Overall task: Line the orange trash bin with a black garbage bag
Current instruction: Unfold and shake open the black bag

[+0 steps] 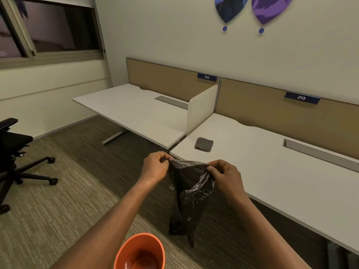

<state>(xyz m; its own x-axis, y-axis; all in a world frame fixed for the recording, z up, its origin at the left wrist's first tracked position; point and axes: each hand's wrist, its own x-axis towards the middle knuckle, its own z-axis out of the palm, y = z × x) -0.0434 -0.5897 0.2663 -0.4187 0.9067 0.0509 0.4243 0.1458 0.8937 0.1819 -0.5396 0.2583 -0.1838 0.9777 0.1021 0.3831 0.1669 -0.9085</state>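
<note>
A black garbage bag (191, 193) hangs crumpled in the air in front of me, its top edge stretched between both hands. My left hand (156, 167) pinches the bag's upper left corner. My right hand (225, 174) pinches the upper right corner. The orange trash bin (140, 253) stands on the carpet below my arms at the bottom of the view, mouth up, with nothing lining it; its lower part is cut off by the frame. The bag's bottom tip dangles just right of the bin's rim.
A white desk (281, 171) runs along the right, with a folded stack of dark bags (204, 144) near its left corner. A second white desk (132, 111) stands behind, split off by a white divider. A black office chair (17, 152) sits at the left.
</note>
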